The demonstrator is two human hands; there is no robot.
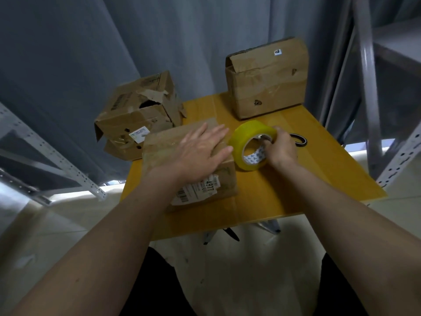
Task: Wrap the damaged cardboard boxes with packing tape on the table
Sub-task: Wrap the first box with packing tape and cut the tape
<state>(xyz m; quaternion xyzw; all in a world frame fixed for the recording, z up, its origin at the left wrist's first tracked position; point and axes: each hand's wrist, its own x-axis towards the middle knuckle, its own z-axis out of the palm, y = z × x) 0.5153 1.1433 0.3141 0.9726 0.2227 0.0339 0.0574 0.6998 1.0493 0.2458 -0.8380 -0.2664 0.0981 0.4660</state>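
A small cardboard box (pixel 225 179) with a torn shipping label lies in the middle of the yellow table (pixel 284 190). My left hand (pixel 200 151) presses flat on its top, fingers straight. Just right of the box, my right hand (pixel 281 148) grips a yellow roll of packing tape (pixel 250 133), fingers hooked through its core. The roll stands on edge on the table, touching the box's right side. A torn, crumpled box (pixel 136 115) sits at the table's back left, and a taller box (pixel 266 80) stands at the back right.
A dark ring-shaped object (pixel 300 140) lies on the table behind my right hand. Metal shelving uprights stand to the left (pixel 57 160) and right (pixel 369 87). Grey curtain hangs behind the table. Black scissors (pixel 231 233) lie on the floor under the front edge.
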